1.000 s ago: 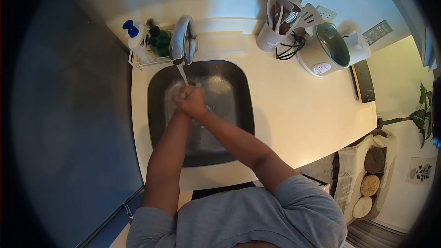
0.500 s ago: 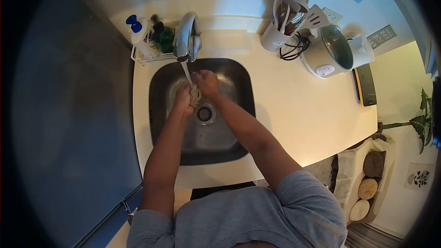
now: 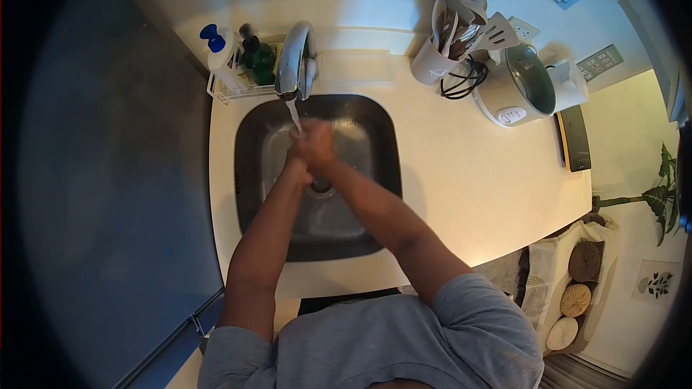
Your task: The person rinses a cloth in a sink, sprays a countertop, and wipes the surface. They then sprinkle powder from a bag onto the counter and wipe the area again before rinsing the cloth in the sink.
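Observation:
Water runs from the chrome faucet [image 3: 291, 65] onto my hands, which are pressed together over the dark metal sink [image 3: 339, 234]. My right hand [image 3: 316, 145] lies over my left and is smeared by motion; its fingers look closed, but what they hold is hidden. Most of my left hand [image 3: 298, 166] is beneath it, with its fingers out of sight. The pale cloth seen before is covered by the hands. Just below them, the drain [image 3: 321, 186] is partly hidden.
A wire rack [image 3: 245, 92] holds a white pump bottle [image 3: 225, 61] and a green bottle [image 3: 258, 61] left of the faucet. To the right stand a utensil holder [image 3: 431, 63], a black cord [image 3: 468, 79], a pale cooker [image 3: 513, 94] and a black-and-yellow device [image 3: 574, 138].
My right hand has moved down and left onto my left hand, covering the pale cloth that showed between them. My left hand has shifted slightly right.

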